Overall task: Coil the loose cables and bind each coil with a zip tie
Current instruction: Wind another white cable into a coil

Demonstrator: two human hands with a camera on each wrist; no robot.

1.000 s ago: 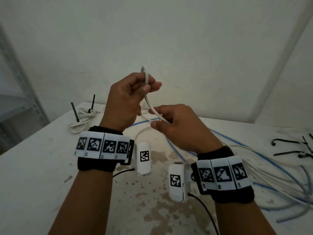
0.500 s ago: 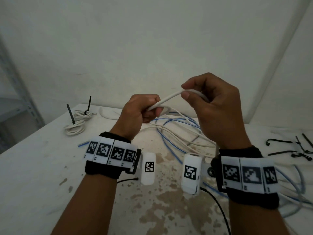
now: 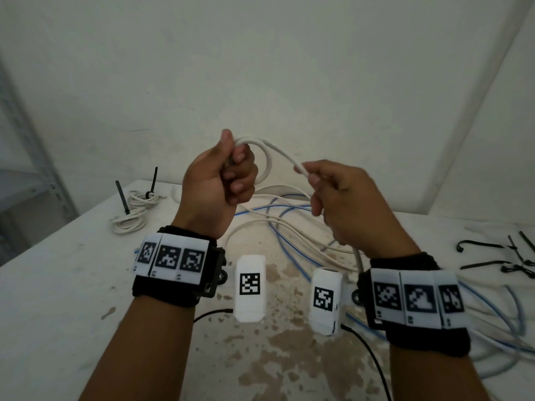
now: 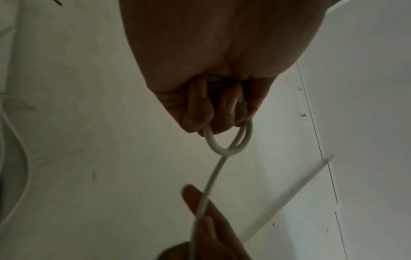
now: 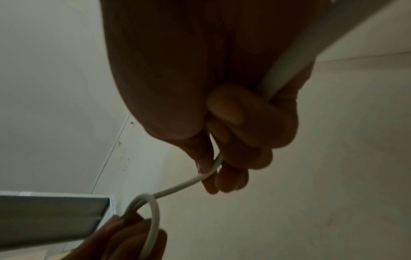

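My left hand [image 3: 231, 172] is raised above the table and grips a small loop of white cable [image 3: 267, 154] in its fist; the left wrist view shows that white cable [image 4: 224, 149] curving out below the curled fingers [image 4: 200, 112]. To its right, my right hand [image 3: 321, 183] pinches the same cable a short way along, and the right wrist view shows the cable [image 5: 189, 181] passing between thumb and fingers. The rest of the cable drops past my right wrist to a tangle of loose white and blue cables [image 3: 289, 227] on the table.
A bound white coil [image 3: 133, 209] with black zip ties sticking up lies at the table's [image 3: 58, 299] far left. Several loose black zip ties [image 3: 498, 259] lie at the right edge. A metal shelf frame [image 3: 29, 157] stands at the left, walls behind.
My left hand rose and now holds a full loop of the cable. My right hand came down from its high position and slid along the cable to a fresh pinch.
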